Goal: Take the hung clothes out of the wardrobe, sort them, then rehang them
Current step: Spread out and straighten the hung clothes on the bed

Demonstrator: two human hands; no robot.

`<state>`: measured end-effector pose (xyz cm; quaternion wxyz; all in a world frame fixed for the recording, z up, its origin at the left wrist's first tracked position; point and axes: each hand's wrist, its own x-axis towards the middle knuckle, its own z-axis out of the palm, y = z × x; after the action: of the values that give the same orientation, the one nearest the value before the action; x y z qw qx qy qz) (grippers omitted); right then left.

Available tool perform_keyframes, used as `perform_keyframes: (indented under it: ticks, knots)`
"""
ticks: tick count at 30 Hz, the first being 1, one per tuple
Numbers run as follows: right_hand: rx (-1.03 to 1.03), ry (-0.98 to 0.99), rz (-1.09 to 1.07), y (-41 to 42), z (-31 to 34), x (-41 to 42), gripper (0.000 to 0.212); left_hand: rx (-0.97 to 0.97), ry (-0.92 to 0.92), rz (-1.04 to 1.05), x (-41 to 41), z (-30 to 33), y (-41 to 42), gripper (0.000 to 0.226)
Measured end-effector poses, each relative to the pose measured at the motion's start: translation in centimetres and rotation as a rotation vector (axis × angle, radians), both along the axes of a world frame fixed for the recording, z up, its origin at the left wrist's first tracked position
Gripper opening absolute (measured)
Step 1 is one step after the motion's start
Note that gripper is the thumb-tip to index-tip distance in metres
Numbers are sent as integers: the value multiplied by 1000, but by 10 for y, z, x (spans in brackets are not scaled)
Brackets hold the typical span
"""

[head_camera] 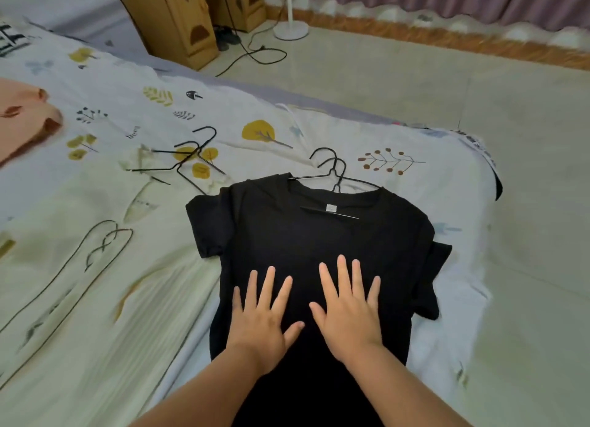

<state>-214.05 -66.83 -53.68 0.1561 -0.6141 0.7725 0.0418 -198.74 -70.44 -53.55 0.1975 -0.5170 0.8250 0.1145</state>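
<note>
A black T-shirt (306, 235) lies flat on the bed, collar pointing away from me. Black wire hangers (332, 171) stick out at its neck, hooks on the sheet. My left hand (261, 318) and my right hand (348, 311) lie side by side on the shirt's middle, palms down, fingers straight and spread. More black hangers (188, 158) lie loose on the bed to the left, and others (95, 247) nearer the left edge. A peach garment (22, 116) lies at the far left.
The bed has a white sheet (127, 113) printed with leaves. Beyond it stand wooden cabinets (178, 17), a white lamp stand (291, 27) and black cables (255, 53) on the tiled floor. A curtain hangs along the back wall.
</note>
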Motion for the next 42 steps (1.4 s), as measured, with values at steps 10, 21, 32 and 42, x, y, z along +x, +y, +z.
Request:
perform_keyframes:
  ticks: [10, 21, 32, 42]
  knots:
    - [240, -59, 98, -4, 106, 7, 29, 141, 158, 74, 13, 94, -3, 35]
    - [283, -133, 231, 90, 263, 92, 29, 328, 141, 232, 149, 234, 124, 31]
    - [276, -103, 346, 248, 372, 266, 37, 157, 270, 362, 340, 344, 299, 38]
    - [312, -51, 521, 411, 424, 438, 40, 130, 341, 623, 537, 388, 507, 31]
